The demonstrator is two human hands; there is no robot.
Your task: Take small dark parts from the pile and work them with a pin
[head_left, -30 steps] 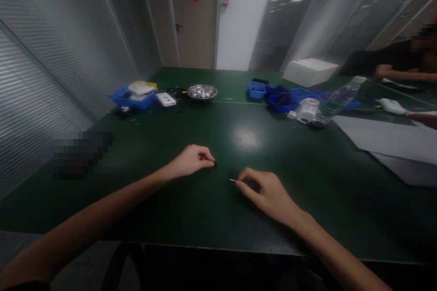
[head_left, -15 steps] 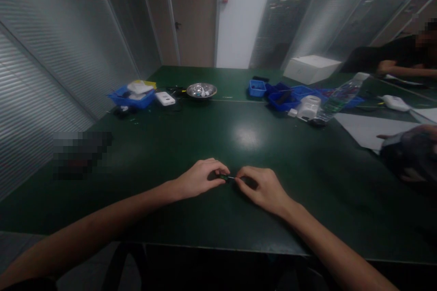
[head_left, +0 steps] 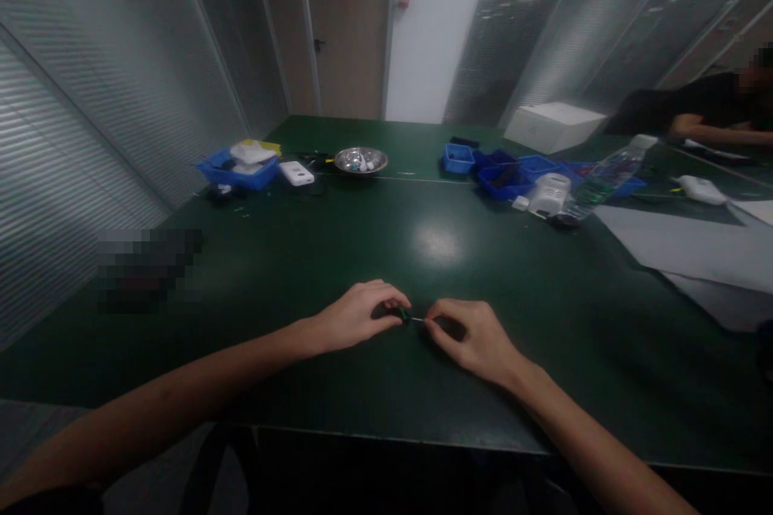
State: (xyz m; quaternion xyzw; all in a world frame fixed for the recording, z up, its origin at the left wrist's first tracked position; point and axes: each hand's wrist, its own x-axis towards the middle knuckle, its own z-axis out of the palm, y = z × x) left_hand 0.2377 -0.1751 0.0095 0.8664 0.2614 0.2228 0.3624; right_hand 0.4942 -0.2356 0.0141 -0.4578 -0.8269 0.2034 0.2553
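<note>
My left hand [head_left: 365, 312] hovers low over the green table [head_left: 338, 241], thumb and fingertips pinched on a small green-and-black piece [head_left: 405, 313]. From that piece a thin pale shaft [head_left: 417, 319] runs to the right. The shaft's far end meets the fingertips of my right hand [head_left: 474, 334], which are closed in a pinch around it. What kind of thing this is I cannot make out; it is small, dim and partly covered by my fingers.
At the back left stand a blue basket [head_left: 238, 175], a white device [head_left: 296, 173] and a metal bowl [head_left: 361, 162]. Blue trays [head_left: 501, 181], a plastic bottle [head_left: 613, 177] and a white box [head_left: 555, 127] lie back right. Paper sheets [head_left: 682, 241] spread right; a person [head_left: 706, 113] sits beyond.
The pinched piece and both hands have shifted slightly right, and the right hand slightly down. A dark object with a hand on it, over the papers at right, has mostly left the view.
</note>
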